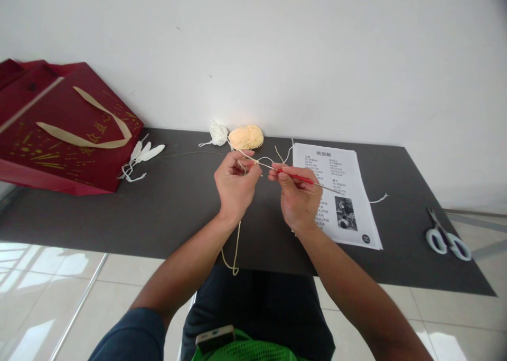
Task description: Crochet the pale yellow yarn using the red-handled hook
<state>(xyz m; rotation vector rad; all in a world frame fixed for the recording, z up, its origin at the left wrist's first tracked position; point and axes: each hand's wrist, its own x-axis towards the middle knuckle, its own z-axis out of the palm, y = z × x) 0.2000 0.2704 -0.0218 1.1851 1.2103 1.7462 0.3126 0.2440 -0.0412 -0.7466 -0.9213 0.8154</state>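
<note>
My right hand (pixel 301 195) is closed around a crochet hook (pixel 300 178) with a red grip, its tip pointing left. Facing it, my left hand (pixel 236 184) pinches pale yellow yarn (pixel 236 250), and a small bit of yarn work shows at its fingertips by the hook's tip. A loop of the strand hangs below my left wrist, past the table's front edge. Behind my left hand lies a yellow ball of yarn (pixel 246 137), beside a smaller white yarn bundle (pixel 218 133). Printed sheets (pixel 358 192) with text and a photo lie partly under my right hand.
A dark red gift bag (pixel 59 123) rests at the table's left end, with white leaf-shaped pieces (pixel 146 153) beside it. Scissors (pixel 446 237) with pale handles lie near the right end of the dark table (pixel 178 208). A white wall (pixel 253 49) stands behind.
</note>
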